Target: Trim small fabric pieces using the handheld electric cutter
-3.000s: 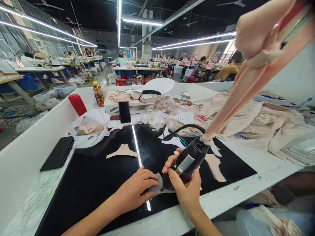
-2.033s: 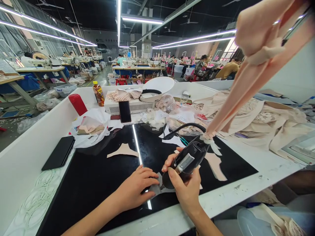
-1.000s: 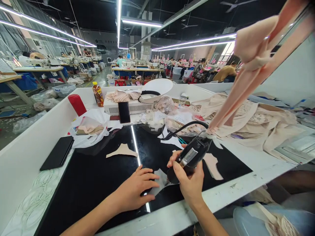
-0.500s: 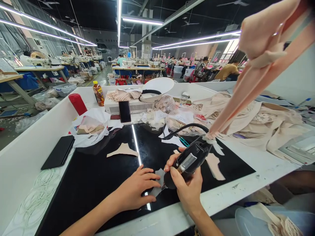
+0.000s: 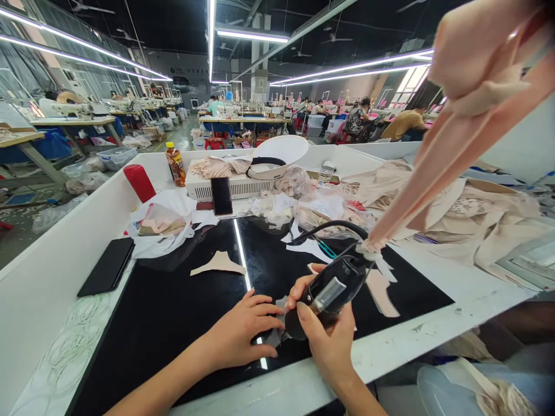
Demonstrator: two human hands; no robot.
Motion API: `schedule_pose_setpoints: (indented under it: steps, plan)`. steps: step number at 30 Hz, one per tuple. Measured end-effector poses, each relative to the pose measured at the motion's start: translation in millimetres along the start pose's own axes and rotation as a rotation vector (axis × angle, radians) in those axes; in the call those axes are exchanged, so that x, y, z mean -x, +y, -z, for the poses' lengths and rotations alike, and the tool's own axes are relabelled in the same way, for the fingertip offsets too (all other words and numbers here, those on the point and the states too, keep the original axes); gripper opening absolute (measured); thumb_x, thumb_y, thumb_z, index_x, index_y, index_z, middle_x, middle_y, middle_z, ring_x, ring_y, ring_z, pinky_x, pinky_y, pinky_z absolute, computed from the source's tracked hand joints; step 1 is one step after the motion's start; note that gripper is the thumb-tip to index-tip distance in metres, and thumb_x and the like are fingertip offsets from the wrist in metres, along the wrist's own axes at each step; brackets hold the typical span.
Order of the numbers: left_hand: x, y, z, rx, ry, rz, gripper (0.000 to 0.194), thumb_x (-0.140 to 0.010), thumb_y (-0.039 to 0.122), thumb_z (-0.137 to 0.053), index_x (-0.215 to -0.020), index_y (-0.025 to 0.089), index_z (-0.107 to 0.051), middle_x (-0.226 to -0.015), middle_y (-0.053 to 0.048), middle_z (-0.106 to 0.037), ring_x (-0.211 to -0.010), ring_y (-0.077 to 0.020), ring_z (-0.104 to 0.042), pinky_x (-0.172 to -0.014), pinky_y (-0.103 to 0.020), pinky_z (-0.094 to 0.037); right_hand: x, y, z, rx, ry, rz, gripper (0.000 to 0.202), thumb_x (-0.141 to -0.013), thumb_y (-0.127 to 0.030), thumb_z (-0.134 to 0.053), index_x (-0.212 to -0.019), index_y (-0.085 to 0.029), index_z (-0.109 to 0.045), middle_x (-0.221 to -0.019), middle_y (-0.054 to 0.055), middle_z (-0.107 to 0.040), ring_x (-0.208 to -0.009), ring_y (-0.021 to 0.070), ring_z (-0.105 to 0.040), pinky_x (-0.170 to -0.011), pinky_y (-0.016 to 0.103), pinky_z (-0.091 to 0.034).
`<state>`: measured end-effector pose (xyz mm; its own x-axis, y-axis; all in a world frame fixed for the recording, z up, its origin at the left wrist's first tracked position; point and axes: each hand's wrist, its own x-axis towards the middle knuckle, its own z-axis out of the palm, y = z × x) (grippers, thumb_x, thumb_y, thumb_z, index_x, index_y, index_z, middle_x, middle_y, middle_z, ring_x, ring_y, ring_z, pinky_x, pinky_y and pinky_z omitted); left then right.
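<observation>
My left hand (image 5: pixel 245 329) lies palm down with fingers spread on a small grey sheet piece (image 5: pixel 273 338), which it partly covers. In my right hand (image 5: pixel 329 341) is a black corded electric fabric cutter (image 5: pixel 340 283), its round dark head low beside my left fingertips and touching or just over the grey piece. The blade itself is hidden. A knotted pink cloth strap (image 5: pixel 416 179) runs from the cutter's rear end to the upper right. One beige cut fabric piece (image 5: pixel 219 264) lies beyond my left hand, and another pale pink piece (image 5: pixel 381 293) lies right of the cutter.
The black work surface (image 5: pixel 165 323) sits within a white-walled bench (image 5: pixel 303 384). Around it are a black tablet-like case (image 5: pixel 106 267), a white plastic bag (image 5: pixel 169 242), a phone (image 5: pixel 221 196), a bottle (image 5: pixel 175 164) and heaped beige fabric (image 5: pixel 468 208). People sit at sewing tables behind.
The cutter in my right hand has moved slightly left, closer to my left fingers, over the grey piece. My left hand stays nearly in place. The whole view has shifted a little.
</observation>
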<state>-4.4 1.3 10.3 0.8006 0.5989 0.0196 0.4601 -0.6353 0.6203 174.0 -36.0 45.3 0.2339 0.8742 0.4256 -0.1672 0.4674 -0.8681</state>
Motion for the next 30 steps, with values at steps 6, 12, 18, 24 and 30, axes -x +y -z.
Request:
schedule_pose_setpoints:
  steps: [6,12,18,24,30]
  plan:
    - [0,-1,-0.8,0.004,0.002,-0.011,0.049,-0.082,0.037,-0.086,-0.128,0.033,-0.068,-0.148,-0.004,-0.060,-0.143,-0.0341,-0.046,-0.123,-0.068,-0.017,2,-1,0,0.049,0.011,-0.014,0.040,-0.094,-0.026,-0.069,-0.128,-0.030,-0.050,-0.089,-0.001,-0.063,-0.073,0.0167,-0.064,-0.070,0.034,-0.058]
    - [-1,2,2.6,-0.003,-0.018,-0.021,0.055,-0.078,0.040,-0.089,-0.128,0.032,-0.068,-0.145,-0.004,-0.062,-0.142,-0.0352,-0.046,-0.122,-0.068,-0.018,6,0,-3,-0.059,-0.013,-0.019,0.045,-0.093,-0.030,-0.072,-0.132,-0.032,-0.049,-0.089,-0.002,-0.062,-0.066,0.0137,-0.058,-0.061,0.029,-0.053]
    - [-2,1,1.8,0.009,-0.025,-0.028,0.052,-0.085,0.049,-0.081,-0.132,0.033,-0.066,-0.145,-0.006,-0.061,-0.141,-0.0362,-0.047,-0.121,-0.069,-0.019,14,3,-8,-0.030,-0.011,-0.052,0.048,-0.093,-0.029,-0.072,-0.134,-0.032,-0.047,-0.091,0.000,-0.063,-0.072,0.0165,-0.065,-0.069,0.032,-0.059]
    - [1,-3,2.8,0.027,0.000,-0.047,0.047,-0.084,0.051,-0.082,-0.125,0.032,-0.070,-0.139,-0.006,-0.064,-0.139,-0.0346,-0.049,-0.122,-0.066,-0.019,9,0,-3,-0.029,-0.053,-0.041,0.043,-0.094,-0.026,-0.071,-0.131,-0.032,-0.050,-0.091,-0.001,-0.064,-0.071,0.0147,-0.065,-0.067,0.029,-0.058]
    - [2,-2,1.0,0.000,0.110,-0.039,0.025,-0.087,0.040,-0.082,-0.101,0.022,-0.072,-0.113,-0.003,-0.068,-0.114,-0.0218,-0.064,-0.126,-0.056,-0.015,-12,-7,15,-0.021,0.133,0.048,0.041,-0.091,-0.025,-0.075,-0.126,-0.031,-0.055,-0.086,-0.003,-0.065,-0.068,0.0129,-0.064,-0.068,0.028,-0.056]
